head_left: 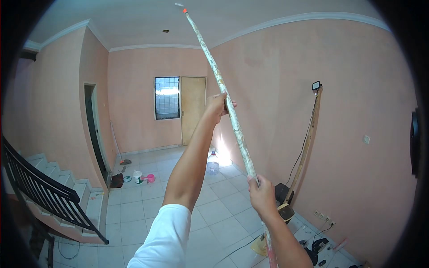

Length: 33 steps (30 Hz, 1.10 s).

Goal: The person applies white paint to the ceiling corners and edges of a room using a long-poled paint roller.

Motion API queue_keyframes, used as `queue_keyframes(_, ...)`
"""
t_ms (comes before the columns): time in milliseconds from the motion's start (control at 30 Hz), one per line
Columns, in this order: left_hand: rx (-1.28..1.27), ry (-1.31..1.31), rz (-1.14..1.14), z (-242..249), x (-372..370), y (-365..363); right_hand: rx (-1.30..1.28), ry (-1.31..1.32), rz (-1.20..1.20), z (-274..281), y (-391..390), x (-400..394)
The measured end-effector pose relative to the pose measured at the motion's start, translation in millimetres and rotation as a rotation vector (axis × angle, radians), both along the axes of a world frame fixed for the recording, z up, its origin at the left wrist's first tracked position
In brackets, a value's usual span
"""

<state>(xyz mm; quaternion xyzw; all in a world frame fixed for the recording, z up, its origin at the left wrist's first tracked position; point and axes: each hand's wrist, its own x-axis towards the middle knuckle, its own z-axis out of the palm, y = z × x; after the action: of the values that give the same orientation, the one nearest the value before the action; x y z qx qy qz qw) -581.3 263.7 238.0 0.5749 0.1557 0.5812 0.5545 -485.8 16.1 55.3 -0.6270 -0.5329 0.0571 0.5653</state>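
Observation:
A long paint-spattered pole (214, 69) runs from the lower right up toward the ceiling. At its far end are an orange fitting (185, 10) and a small white piece that looks like a roller head (179, 5), close to the ceiling. My left hand (217, 107) is wrapped round the middle of the pole, arm stretched forward. Lower down, my right hand (262, 194) grips the same pole, thumb pointing up along it. The pole's reddish lower end (271, 250) is partly covered by my right forearm.
A work lamp (316, 85) tops a wooden post (308, 138) by the right wall. Tools and cables (318, 250) lie below it. A water jug (213, 164), white bucket (138, 177) and pink dipper (151, 178) stand on the tiles. A black stair railing (42, 190) is left.

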Motion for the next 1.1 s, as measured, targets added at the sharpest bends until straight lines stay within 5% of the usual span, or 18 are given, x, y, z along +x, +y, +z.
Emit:
queue_keyframes(267,0.054,0.017,-0.057,-10.0,-1.7,-59.8,-0.011,0.068,-0.001,-13.4,-59.5,0.7)
queue_keyframes(567,0.092,-0.001,-0.233,-75.7,63.1,-261.0,-0.083,0.481,0.163,-68.2,-279.6,55.1)
queue_keyframes(833,0.155,-0.019,-0.408,-115.1,106.8,-446.8,-0.093,0.177,-0.096,-103.5,-461.0,89.6)
queue_keyframes(1100,0.072,-0.051,-0.415,-97.4,123.5,-439.0,-0.019,0.099,-0.093,-98.6,-453.1,110.2)
